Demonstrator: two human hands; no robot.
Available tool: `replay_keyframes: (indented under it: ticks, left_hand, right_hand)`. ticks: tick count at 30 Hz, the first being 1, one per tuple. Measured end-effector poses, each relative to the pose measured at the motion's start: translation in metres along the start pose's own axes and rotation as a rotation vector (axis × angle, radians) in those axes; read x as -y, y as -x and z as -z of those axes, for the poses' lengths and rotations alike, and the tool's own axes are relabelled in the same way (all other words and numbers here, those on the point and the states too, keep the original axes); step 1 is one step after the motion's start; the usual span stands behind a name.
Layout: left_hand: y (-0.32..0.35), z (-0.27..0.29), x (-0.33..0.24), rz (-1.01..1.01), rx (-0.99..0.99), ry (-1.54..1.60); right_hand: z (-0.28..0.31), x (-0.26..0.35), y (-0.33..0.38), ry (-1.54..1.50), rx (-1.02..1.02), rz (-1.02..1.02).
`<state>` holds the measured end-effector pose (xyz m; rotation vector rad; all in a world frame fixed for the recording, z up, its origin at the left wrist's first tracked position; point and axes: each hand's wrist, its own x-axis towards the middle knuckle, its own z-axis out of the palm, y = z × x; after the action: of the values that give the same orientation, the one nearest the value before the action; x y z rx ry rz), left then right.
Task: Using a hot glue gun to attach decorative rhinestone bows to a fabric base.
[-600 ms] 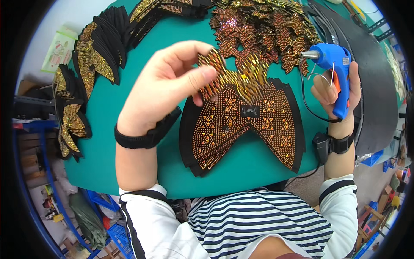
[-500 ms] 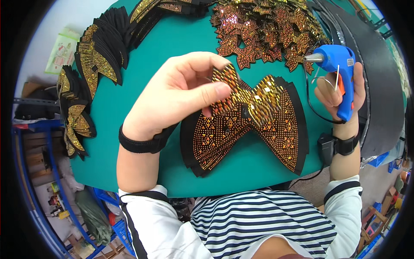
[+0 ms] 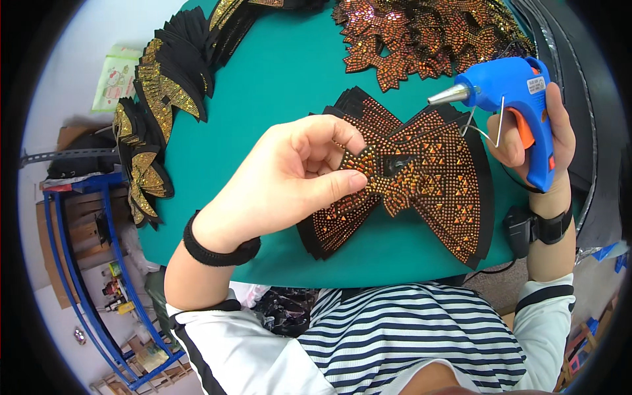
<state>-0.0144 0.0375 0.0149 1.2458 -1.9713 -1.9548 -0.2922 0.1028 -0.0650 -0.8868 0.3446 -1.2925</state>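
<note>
The left hand [image 3: 289, 174] pinches the small bow [image 3: 374, 176] by 1 side over the large bow [image 3: 455, 197]; the right hand [image 3: 562, 141] grips the glue gun [image 3: 508, 89]. Good practice keeps the nozzle [image 3: 449, 95] clear of the fingertips [image 3: 357, 180].

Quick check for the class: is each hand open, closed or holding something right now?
Left hand: closed, pinching a small beaded piece.
Right hand: closed around a blue glue gun.

Smooth plastic glue gun [image 3: 510, 85], shiny metal nozzle [image 3: 450, 95], matt-edged large bow [image 3: 451, 197] with glossy studs [image 3: 433, 154]
</note>
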Motion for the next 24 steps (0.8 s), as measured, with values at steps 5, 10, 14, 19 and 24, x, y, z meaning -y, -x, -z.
replay_keyframes:
  ticks: [5,10,14,19,24]
  left_hand:
    - [0.01,0.0,-0.011,0.04,-0.013,0.219]
    - [0.008,-0.007,-0.001,0.045,0.061,0.167]
    - [0.005,-0.009,0.004,0.073,-0.025,-0.078]
    - [0.004,-0.013,0.008,0.085,0.058,0.035]
    - [-0.009,-0.01,0.011,0.036,-0.059,-0.098]
  right_hand:
    - [-0.01,-0.009,-0.003,-0.073,-0.036,-0.014]
    - [-0.013,-0.013,-0.004,-0.159,-0.082,-0.04]
    - [-0.011,-0.012,-0.005,-0.124,-0.059,-0.035]
    - [-0.011,-0.012,-0.002,-0.079,-0.123,-0.059]
    - [-0.009,-0.013,-0.002,-0.082,-0.089,-0.074]
